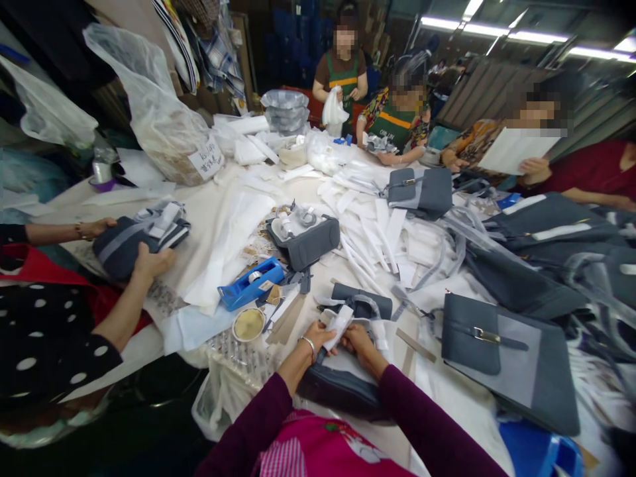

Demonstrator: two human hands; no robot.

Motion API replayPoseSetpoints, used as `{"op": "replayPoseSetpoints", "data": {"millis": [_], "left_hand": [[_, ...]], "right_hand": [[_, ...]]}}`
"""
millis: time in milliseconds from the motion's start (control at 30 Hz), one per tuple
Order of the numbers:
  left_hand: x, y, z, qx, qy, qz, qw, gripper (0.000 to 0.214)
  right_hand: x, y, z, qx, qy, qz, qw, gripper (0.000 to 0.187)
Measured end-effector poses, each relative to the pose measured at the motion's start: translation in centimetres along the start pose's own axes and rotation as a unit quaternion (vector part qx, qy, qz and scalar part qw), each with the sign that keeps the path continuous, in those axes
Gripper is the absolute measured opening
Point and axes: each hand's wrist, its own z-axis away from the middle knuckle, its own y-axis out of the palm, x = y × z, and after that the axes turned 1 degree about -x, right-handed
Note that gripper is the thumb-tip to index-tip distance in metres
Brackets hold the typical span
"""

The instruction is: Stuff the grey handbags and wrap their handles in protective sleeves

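Note:
My left hand (318, 334) and my right hand (358, 339) are close together over a dark grey handbag (342, 387) lying in front of me. Both are closed on a strip of white wrapping paper (340, 324) folded round the bag's grey strap (365, 306). A bracelet sits on my left wrist. The bag's lower part is hidden by my purple sleeves.
A blue tape dispenser (251, 283), a round tin (248, 324), a grey bag holding tape rolls (304, 238) and piles of white paper strips (377, 238) cover the table. Finished grey bags (507, 358) lie at my right. A co-worker's hands (149, 262) hold a bag at left; others stand opposite.

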Motion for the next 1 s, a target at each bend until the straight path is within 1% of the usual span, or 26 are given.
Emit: {"op": "replayPoseSetpoints", "data": {"millis": [100,233,300,333,367,400,433,467,500,567,633,667,767,833,900,1000], "left_hand": [[-0.2,0.1,0.2,-0.007,0.004,-0.013,1.0,0.046],[-0.1,0.2,0.4,-0.018,0.014,-0.025,0.999,0.046],[0.0,0.2,0.4,-0.025,0.016,-0.025,0.999,0.046],[0.1,0.1,0.4,-0.029,0.018,-0.024,0.999,0.045],[0.2,0.1,0.4,-0.032,0.019,-0.023,0.999,0.045],[0.3,0.1,0.4,-0.036,0.019,-0.021,0.999,0.045],[0.3,0.0,0.3,-0.039,0.019,-0.02,0.999,0.044],[0.4,0.0,0.3,-0.042,0.019,-0.02,0.999,0.044],[0.5,0.0,0.3,-0.045,0.018,-0.021,0.999,0.043],[0.5,0.0,0.4,-0.049,0.016,-0.026,0.998,0.041],[0.5,0.1,0.4,-0.052,0.017,-0.033,0.998,0.04],[0.5,0.1,0.4,-0.052,0.019,-0.038,0.998,0.04],[0.4,0.3,0.3,-0.058,0.026,-0.058,0.996,0.038],[0.3,0.4,0.2,-0.067,0.03,-0.074,0.995,0.034],[0.2,0.6,0.1,-0.08,0.036,-0.087,0.992,0.031],[-0.1,1.1,0.4,-0.086,0.052,-0.095,0.99,0.026]], "right_hand": [[0.2,-0.1,-0.1,0.031,0.002,0.001,1.0,0.017],[1.0,-0.4,0.2,0.047,-0.005,0.032,0.998,0.017],[1.2,-1.0,1.1,0.053,-0.007,0.057,0.997,0.007],[1.2,-1.3,1.6,0.05,-0.011,0.071,0.996,0.009],[1.2,-1.8,2.3,0.042,-0.026,0.093,0.994,0.021],[1.1,-2.2,3.0,0.031,-0.055,0.12,0.991,0.034],[0.9,-2.7,3.6,0.018,-0.097,0.153,0.983,0.043],[0.8,-3.0,4.2,0.006,-0.147,0.188,0.971,0.048],[0.7,-3.4,4.6,-0.006,-0.197,0.222,0.955,0.047],[0.9,-3.6,4.9,-0.016,-0.269,0.277,0.922,0.035],[1.7,-3.5,4.7,-0.022,-0.311,0.324,0.893,0.025],[2.3,-3.2,4.4,-0.019,-0.329,0.349,0.878,0.024],[4.6,-2.3,3.5,0.016,-0.373,0.411,0.832,0.024],[6.1,-1.8,2.8,0.053,-0.387,0.438,0.81,0.023],[7.1,-1.5,2.1,0.084,-0.383,0.463,0.795,0.022],[8.0,-1.2,1.0,0.114,-0.357,0.492,0.786,0.02]]}}
